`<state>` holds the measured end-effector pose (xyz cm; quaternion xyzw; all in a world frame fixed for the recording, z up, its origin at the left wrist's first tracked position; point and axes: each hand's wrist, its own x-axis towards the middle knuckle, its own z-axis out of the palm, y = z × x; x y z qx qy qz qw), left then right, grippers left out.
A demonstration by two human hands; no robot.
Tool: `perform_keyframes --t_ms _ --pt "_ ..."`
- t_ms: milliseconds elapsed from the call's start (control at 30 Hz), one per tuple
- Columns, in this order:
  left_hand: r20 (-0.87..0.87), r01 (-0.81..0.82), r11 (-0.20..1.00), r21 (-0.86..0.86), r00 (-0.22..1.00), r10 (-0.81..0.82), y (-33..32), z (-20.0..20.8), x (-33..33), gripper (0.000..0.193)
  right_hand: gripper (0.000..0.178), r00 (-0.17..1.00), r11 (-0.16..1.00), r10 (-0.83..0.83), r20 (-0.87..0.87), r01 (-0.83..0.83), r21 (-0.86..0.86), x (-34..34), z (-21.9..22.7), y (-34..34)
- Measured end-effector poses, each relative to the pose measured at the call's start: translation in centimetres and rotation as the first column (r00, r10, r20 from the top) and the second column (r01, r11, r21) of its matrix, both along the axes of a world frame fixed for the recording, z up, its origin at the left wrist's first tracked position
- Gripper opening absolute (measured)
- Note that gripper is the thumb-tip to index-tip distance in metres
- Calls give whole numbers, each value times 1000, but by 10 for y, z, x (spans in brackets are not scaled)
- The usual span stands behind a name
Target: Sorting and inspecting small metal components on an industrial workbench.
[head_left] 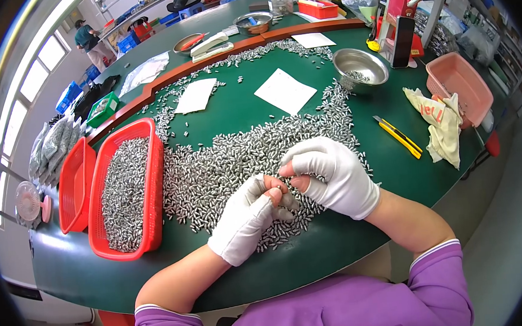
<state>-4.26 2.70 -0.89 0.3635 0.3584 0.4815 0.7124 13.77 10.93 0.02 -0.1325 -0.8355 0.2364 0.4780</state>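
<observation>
Both hands are in white gloves with bare thumb and finger tips, held close together above a wide pile of small silvery metal parts [213,172] on the green tabletop. My left hand [247,218] is closed, its thumb and forefinger pinching what looks like one small metal part [279,188]; most of it is hidden. Just to the right, my right hand [337,176] has its thumb and fingers drawn together near the left fingertips. Whatever may be in its pinch is too small to make out. Left of the pile, a red plastic basket [157,188] is filled with the same kind of parts.
An empty-looking red basket [72,188] stands far left. White paper sheets [286,91] lie beyond the pile, along a brown wooden edging [164,79]. To the right are a steel bowl [360,65], a yellow utility knife [400,138], a cream cloth [443,123] and a pink basket [470,82].
</observation>
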Motion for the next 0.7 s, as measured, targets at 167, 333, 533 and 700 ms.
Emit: perform_keyframes --t_ms 167,333,533,700 --pt "-38 -19 1000 2 999 19 1 -1 -1 30 20 1000 999 -5 3 4 39 1 0 0" --pt "-124 -37 999 31 992 40 1 1 -1 29 24 996 999 27 82 -30 36 3 -2 3" --pt "-170 -36 998 48 985 44 3 0 -2 28 23 994 995 69 85 -75 67 2 1 4" --pt "-166 -45 997 60 985 55 1 -2 -2 27 21 999 993 27 41 -31 112 -1 2 2"
